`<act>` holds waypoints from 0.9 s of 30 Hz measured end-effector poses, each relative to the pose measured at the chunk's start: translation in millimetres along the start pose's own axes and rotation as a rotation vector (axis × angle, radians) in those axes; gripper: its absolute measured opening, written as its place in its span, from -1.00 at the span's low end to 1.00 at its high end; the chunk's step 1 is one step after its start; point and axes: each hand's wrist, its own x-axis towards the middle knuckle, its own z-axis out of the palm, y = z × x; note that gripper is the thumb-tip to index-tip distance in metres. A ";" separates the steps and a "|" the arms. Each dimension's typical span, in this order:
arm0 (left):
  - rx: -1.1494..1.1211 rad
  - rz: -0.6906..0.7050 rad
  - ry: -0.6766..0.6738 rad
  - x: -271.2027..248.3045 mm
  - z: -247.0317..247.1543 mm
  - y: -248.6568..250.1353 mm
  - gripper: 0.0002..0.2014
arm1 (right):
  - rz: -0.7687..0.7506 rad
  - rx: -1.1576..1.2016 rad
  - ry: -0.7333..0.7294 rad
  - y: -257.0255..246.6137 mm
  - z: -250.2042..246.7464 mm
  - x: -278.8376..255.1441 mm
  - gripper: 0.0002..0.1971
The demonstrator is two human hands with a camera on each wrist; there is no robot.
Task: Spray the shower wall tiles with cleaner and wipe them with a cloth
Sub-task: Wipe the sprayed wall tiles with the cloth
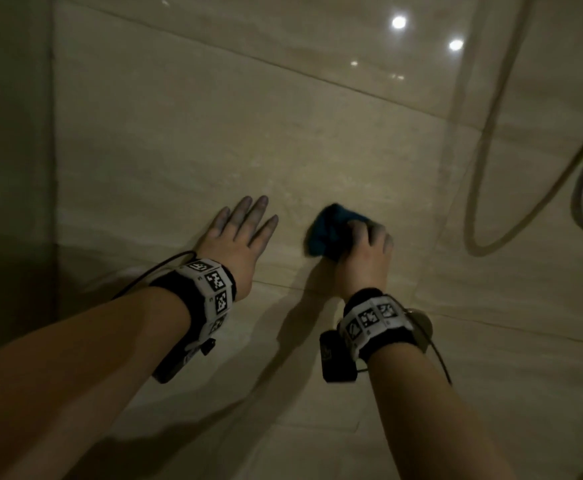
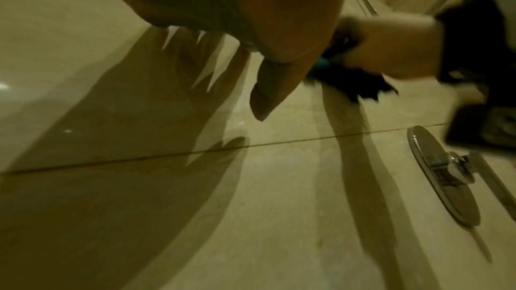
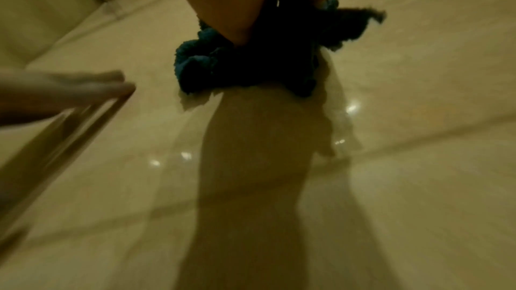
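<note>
The right hand [image 1: 364,247] bunches the blue cloth [image 1: 328,232] against the wall tiles [image 1: 214,140] to wipe, while the left hand [image 1: 238,237] (fingers straight, slightly spread) lies flat beside it, likely for support.

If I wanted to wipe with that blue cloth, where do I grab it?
Probably the bunched middle of the blue cloth, from the side facing away from the wall tiles. It is scrunched into a soft lump, so fingers can curl over the top, as the right hand does, leaving the underside against the tile. The left hand lies spread nearby.
</note>
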 end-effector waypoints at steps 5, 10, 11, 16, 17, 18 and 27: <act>-0.012 -0.038 -0.034 -6.7 11.7 -17.0 -0.02 | -0.026 0.016 0.078 -19.6 -9.4 25.2 -0.52; 0.007 -0.052 -0.096 -21.8 27.0 -28.4 -0.01 | -0.132 -0.087 -0.140 -23.3 15.8 -21.2 -0.52; 0.008 -0.051 -0.111 -24.3 29.1 -30.0 -0.01 | -0.156 -0.133 -0.228 -23.1 22.3 -35.4 -0.52; 0.032 -0.048 -0.180 -34.2 37.3 -30.6 -0.04 | -0.308 -0.265 -0.521 -19.4 53.1 -88.6 -0.51; 0.045 -0.048 -0.194 -36.2 39.0 -30.3 -0.04 | -0.316 -0.285 -0.550 -19.3 55.9 -92.1 -0.51; 0.056 -0.046 -0.206 -38.0 41.0 -30.3 -0.04 | -0.315 -0.296 -0.561 -19.8 57.2 -93.3 -0.51; 0.069 -0.003 -0.269 -55.5 59.6 -31.7 -0.08 | -0.325 -0.141 -0.244 -62.5 37.5 -35.3 -0.57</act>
